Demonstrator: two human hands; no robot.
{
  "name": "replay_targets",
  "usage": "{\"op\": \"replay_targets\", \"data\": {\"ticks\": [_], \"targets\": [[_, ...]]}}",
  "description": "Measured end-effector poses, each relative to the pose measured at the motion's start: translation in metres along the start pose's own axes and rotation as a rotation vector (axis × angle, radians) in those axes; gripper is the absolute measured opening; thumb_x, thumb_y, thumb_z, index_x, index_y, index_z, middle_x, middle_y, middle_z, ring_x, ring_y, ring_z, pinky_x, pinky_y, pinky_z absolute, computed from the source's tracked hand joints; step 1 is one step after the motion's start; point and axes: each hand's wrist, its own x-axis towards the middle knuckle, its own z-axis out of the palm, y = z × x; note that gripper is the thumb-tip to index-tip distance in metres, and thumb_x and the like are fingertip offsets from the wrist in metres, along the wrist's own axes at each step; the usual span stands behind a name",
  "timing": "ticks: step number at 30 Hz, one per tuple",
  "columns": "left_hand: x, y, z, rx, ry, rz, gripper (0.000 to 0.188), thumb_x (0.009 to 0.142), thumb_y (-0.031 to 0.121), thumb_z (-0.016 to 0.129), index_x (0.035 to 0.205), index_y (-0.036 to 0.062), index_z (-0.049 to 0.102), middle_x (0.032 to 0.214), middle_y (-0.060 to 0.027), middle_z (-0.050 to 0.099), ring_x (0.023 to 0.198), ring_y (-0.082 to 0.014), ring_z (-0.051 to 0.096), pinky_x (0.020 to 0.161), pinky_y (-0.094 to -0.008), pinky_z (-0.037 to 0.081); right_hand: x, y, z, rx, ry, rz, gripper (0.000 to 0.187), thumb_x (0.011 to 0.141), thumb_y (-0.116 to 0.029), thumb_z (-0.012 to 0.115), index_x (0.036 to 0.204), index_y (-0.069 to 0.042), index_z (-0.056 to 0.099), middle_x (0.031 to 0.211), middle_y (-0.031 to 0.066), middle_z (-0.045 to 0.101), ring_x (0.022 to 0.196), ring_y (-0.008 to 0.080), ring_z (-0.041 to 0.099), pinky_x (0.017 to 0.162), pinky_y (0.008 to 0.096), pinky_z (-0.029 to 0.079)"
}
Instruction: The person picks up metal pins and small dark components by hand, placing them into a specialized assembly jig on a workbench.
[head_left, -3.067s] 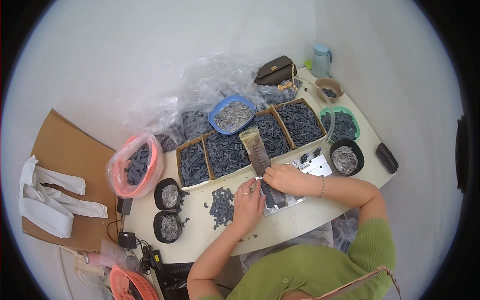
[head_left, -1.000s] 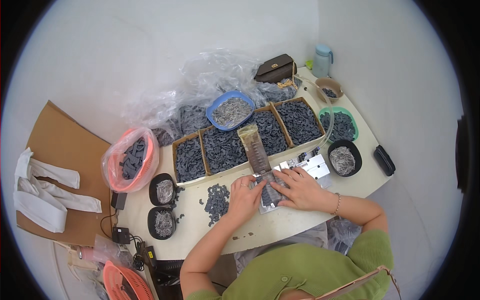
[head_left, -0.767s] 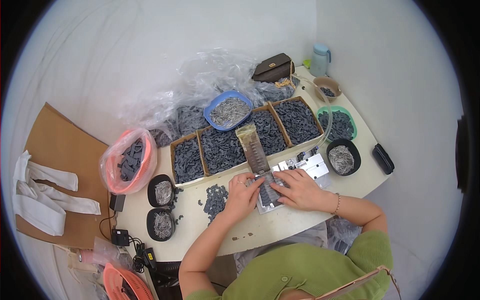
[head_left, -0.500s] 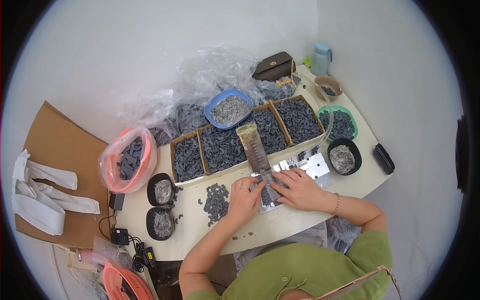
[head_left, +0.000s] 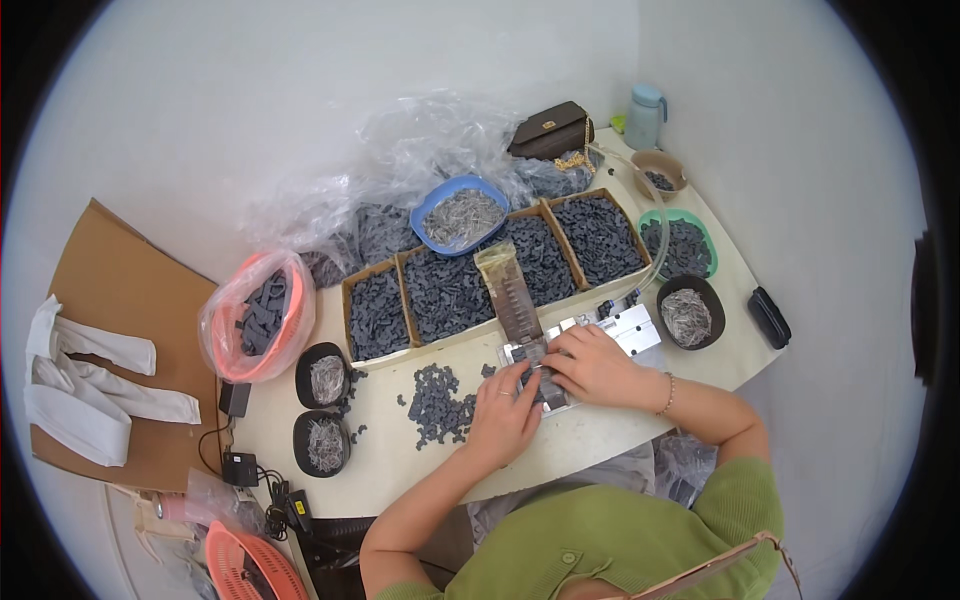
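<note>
My left hand [head_left: 502, 418] is at the near left edge of a silver metal fixture [head_left: 630, 330]. Its thumb and fingertips come together there, and what lies between them is too small to make out. Bent over the middle of the fixture, my right hand [head_left: 598, 370] has its fingertips close to the left ones, touching dark parts in the slot; whether it grips one is hidden. A clear ribbed chute [head_left: 512, 300] with a yellowish top slopes down into the fixture. Beside my left hand lies a loose heap of small dark grey plastic pieces [head_left: 437, 405].
A divided cardboard tray [head_left: 430, 347] of dark pieces spans the back, with a blue bowl [head_left: 418, 222] of metal pins on it. Black bowls [head_left: 716, 300] of pins flank the work. A clear hose [head_left: 663, 245] arches to the fixture. A pink basket [head_left: 300, 310] stands left.
My left hand has drawn back toward me and slightly right, uncovering more of the fixture's left side. My right hand has shifted slightly, staying over the fixture.
</note>
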Motion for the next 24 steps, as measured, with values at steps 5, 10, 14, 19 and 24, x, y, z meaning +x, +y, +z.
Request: {"op": "replay_targets", "data": {"ticks": [5,10,14,19,24], "targets": [[-0.003,0.000,-0.001,0.011,0.027,-0.039,0.044,0.075,0.008,0.065,0.118,0.0025,0.058,0.125,-0.0174,0.049,0.113,-0.0362,0.047,0.095,-0.0464,0.036,0.018,0.007,0.007,0.065,-0.086,-0.004,0.015,0.074,-0.017,0.069,0.083,-0.008,0.061,0.090,0.0058,0.060,0.091,0.0251,0.056,0.076,0.0388,0.041],[-0.007,-0.002,-0.003,0.051,0.021,-0.026,0.044,0.076,0.010,0.066,0.118,0.0014,0.057,0.124,-0.0175,0.049,0.112,-0.0363,0.047,0.095,-0.0465,0.036,0.040,0.014,0.005,-0.004,-0.228,-0.058,0.011,0.079,-0.015,0.063,0.081,-0.005,0.061,0.085,0.0100,0.062,0.086,0.0279,0.058,0.075,0.0395,0.042],[-0.001,0.002,-0.001,0.122,0.009,-0.007,0.044,0.077,0.015,0.066,0.118,-0.0001,0.057,0.124,-0.0180,0.048,0.114,-0.0359,0.046,0.096,-0.0462,0.035,0.103,0.037,-0.022,0.028,-0.103,0.093,0.012,0.084,-0.017,0.061,0.080,-0.005,0.060,0.082,0.0095,0.060,0.086,0.0293,0.055,0.076,0.0410,0.042],[0.009,-0.001,0.002,0.169,-0.013,-0.008,0.045,0.079,0.018,0.066,0.119,0.0005,0.057,0.125,-0.0184,0.047,0.117,-0.0353,0.044,0.098,-0.0460,0.033,0.170,0.070,-0.010,0.087,0.656,0.043,0.016,0.084,-0.020,0.061,0.087,-0.004,0.059,0.084,0.0137,0.061,0.082,0.0340,0.057,0.076,0.0444,0.045],[0.004,-0.005,-0.015,0.102,0.011,-0.117,0.044,0.080,0.016,0.065,0.120,0.0011,0.056,0.127,-0.0189,0.047,0.117,-0.0357,0.044,0.099,-0.0469,0.032,0.148,0.065,-0.014,0.035,0.219,0.316,0.020,0.086,-0.023,0.061,0.097,-0.006,0.059,0.086,0.0119,0.063,0.082,0.0316,0.058,0.076,0.0422,0.045]]}}
